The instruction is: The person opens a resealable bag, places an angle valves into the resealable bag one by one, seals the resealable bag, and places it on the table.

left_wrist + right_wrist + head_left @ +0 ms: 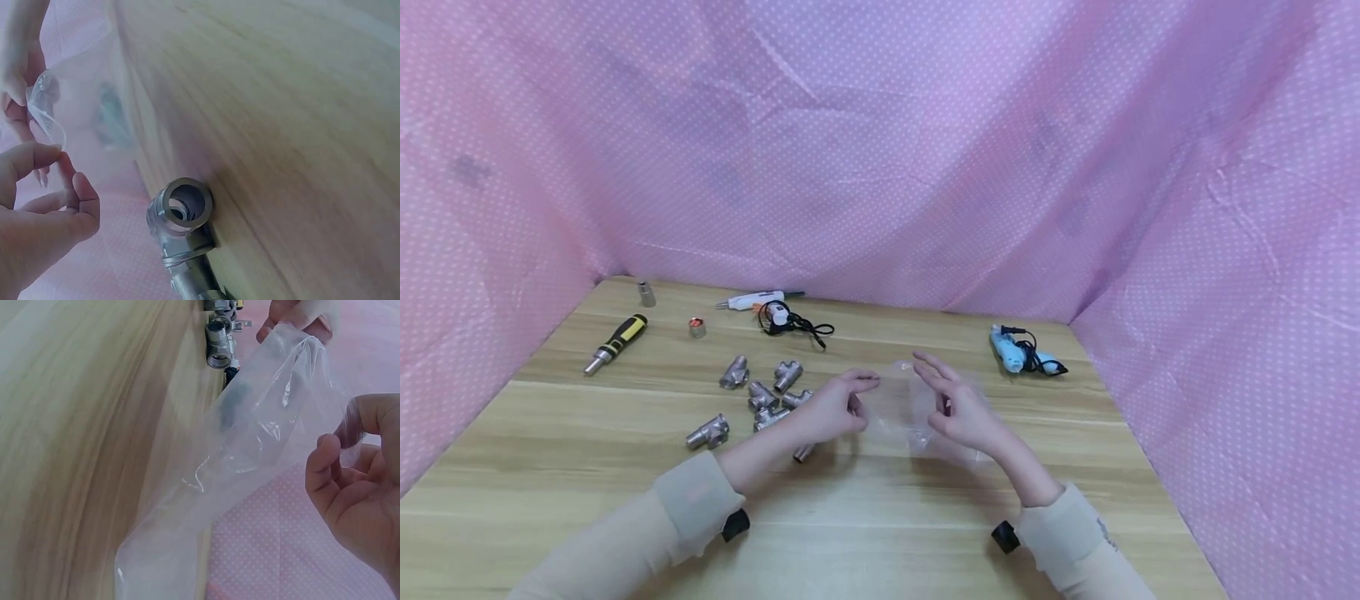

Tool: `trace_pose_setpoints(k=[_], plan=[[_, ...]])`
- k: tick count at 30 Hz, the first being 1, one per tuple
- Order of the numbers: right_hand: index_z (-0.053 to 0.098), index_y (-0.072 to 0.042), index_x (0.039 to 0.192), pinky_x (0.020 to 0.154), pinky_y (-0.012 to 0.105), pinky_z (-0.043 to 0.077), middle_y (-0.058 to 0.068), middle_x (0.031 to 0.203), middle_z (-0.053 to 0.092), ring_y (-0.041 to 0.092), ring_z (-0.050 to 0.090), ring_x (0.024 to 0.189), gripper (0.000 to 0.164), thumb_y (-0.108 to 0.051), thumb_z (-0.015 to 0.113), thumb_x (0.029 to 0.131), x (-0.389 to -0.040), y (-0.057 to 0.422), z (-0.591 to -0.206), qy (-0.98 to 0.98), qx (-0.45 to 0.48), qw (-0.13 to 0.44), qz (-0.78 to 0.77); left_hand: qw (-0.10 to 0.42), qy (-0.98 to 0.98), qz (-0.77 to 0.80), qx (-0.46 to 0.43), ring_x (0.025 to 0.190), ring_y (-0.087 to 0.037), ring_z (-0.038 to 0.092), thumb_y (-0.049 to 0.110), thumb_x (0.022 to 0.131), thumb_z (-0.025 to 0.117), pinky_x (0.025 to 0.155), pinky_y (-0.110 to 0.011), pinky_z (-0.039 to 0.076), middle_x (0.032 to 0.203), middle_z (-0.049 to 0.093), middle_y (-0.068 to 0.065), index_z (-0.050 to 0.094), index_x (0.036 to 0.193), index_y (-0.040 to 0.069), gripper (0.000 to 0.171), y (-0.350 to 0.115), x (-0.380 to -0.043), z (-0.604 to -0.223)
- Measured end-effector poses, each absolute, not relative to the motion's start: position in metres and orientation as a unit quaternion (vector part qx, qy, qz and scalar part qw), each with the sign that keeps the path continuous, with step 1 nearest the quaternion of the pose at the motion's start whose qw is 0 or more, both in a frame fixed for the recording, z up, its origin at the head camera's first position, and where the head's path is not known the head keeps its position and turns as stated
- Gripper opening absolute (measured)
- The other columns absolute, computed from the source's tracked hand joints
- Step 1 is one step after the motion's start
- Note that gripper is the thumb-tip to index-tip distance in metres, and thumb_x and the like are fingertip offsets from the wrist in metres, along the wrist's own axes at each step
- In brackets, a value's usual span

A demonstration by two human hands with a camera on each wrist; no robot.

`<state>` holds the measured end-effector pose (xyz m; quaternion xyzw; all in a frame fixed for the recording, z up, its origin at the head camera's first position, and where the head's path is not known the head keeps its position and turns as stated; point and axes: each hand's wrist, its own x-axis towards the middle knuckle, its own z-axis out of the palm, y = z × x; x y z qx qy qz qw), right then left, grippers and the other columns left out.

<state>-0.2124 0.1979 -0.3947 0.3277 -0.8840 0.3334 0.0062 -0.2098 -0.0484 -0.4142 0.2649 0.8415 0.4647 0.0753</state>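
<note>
A clear plastic bag (898, 417) stretches between my two hands above the middle of the table. At its left side, my left hand (835, 408) pinches the bag's edge between thumb and fingertip. My right hand (966, 412) grips the opposite side, its thumb and index finger at the film and other fingers extended. In the right wrist view the bag (250, 437) hangs creased and see-through, with nothing visible inside. Several metal tee pipe fittings (762, 397) lie just left of my left hand; one fitting (187, 206) shows close below it in the left wrist view.
A yellow-black screwdriver (617, 343), a metal cylinder (646, 294) and a small metal ring-like piece (697, 327) lie at the left. Farther back is a white corded tool (756, 300). At the back right sits a blue corded tool (1011, 350). Pink dotted cloth (880, 167) surrounds the table.
</note>
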Motion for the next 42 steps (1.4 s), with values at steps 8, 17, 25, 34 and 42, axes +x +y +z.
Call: trace_pose_setpoints(k=[8, 17, 25, 34, 42], plan=[[0.040, -0.004, 0.142, 0.047, 0.018, 0.043, 0.005, 0.150, 0.035, 0.003, 0.043, 0.056, 0.074, 0.007, 0.058, 0.071, -0.210, 0.199, -0.392, -0.876, 0.321, 0.019, 0.360, 0.079, 0.836, 0.492, 0.232, 0.072, -0.009, 0.055, -0.010, 0.070, 0.064, 0.063, -0.019, 0.052, 0.144, 0.039, -0.013, 0.042, 0.137, -0.006, 0.070, -0.050, -0.211, -0.408], [0.034, -0.003, 0.145, 0.057, 0.020, 0.050, 0.010, 0.152, 0.030, 0.005, 0.047, 0.065, 0.078, 0.005, 0.062, 0.072, -0.214, 0.189, -0.387, -0.883, 0.318, -0.001, 0.346, 0.084, 0.840, 0.444, 0.299, 0.088, -0.012, 0.059, 0.015, 0.082, 0.072, 0.070, -0.022, 0.053, 0.150, 0.031, -0.009, 0.036, 0.145, 0.009, 0.072, -0.067, -0.217, -0.405], [0.027, -0.001, 0.147, 0.046, 0.024, 0.049, 0.010, 0.155, 0.022, 0.007, 0.048, 0.060, 0.080, 0.007, 0.060, 0.074, -0.216, 0.186, -0.387, -0.875, 0.303, -0.047, 0.374, 0.085, 0.885, 0.329, 0.319, 0.127, -0.032, 0.043, 0.031, 0.074, 0.079, 0.098, -0.056, 0.042, 0.150, 0.034, -0.008, 0.032, 0.146, 0.028, 0.086, -0.106, -0.209, -0.399], [0.025, -0.009, 0.149, 0.048, 0.026, 0.051, 0.006, 0.156, 0.020, 0.010, 0.051, 0.061, 0.082, 0.004, 0.062, 0.077, -0.218, 0.184, -0.392, -0.887, 0.278, -0.087, 0.359, 0.092, 0.911, 0.198, 0.351, 0.130, -0.036, 0.038, 0.034, 0.062, 0.085, 0.106, -0.066, 0.024, 0.136, 0.050, -0.007, 0.051, 0.133, 0.019, 0.080, -0.133, -0.204, -0.418], [0.027, -0.005, 0.148, 0.048, 0.024, 0.050, 0.011, 0.155, 0.022, 0.009, 0.050, 0.059, 0.081, 0.004, 0.061, 0.075, -0.218, 0.179, -0.395, -0.884, 0.298, -0.080, 0.352, 0.078, 0.914, 0.154, 0.368, 0.129, -0.040, 0.039, 0.037, 0.066, 0.081, 0.106, -0.067, 0.021, 0.127, 0.057, -0.007, 0.059, 0.124, 0.014, 0.066, -0.136, -0.200, -0.433]])
